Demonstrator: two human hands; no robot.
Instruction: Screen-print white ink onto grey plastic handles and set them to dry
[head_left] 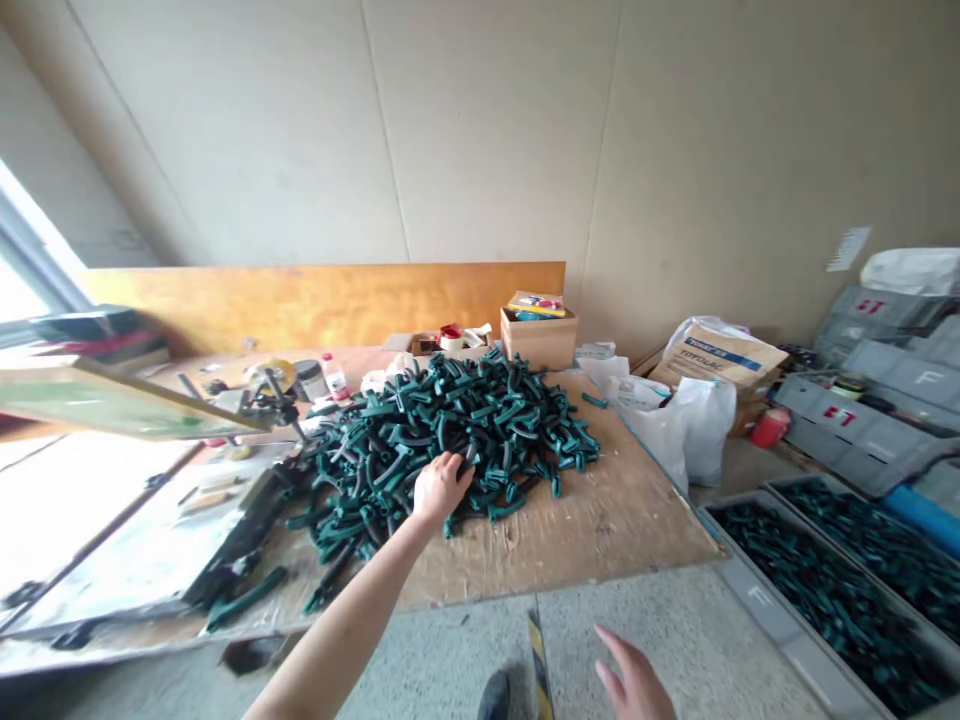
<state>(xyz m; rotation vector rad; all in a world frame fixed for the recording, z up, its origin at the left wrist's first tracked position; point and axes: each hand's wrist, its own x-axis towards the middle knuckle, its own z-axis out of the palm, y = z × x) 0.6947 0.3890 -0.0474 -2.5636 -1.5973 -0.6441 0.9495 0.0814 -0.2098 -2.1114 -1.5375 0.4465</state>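
Observation:
A large heap of dark green and black curved plastic handles [517, 410] is spread over the wooden table [600, 530]. My left hand [441, 488] reaches into the front of this heap, its fingers curled around a dark curved plastic handle [466, 460]. The fingertips are partly hidden among the parts. Low in the picture, my right hand [637, 682] hangs in front of the table over the floor, fingers apart and holding nothing. A single loose green handle [251, 597] lies near the table's front left edge.
At left stands a screen-printing style frame [127, 400], tilted up on a clamp. Behind the heap are a cardboard box [540, 340] and a bottle [334, 378]. To the right, grey crates [780, 620] of green parts stand on the floor, near white bags [701, 430].

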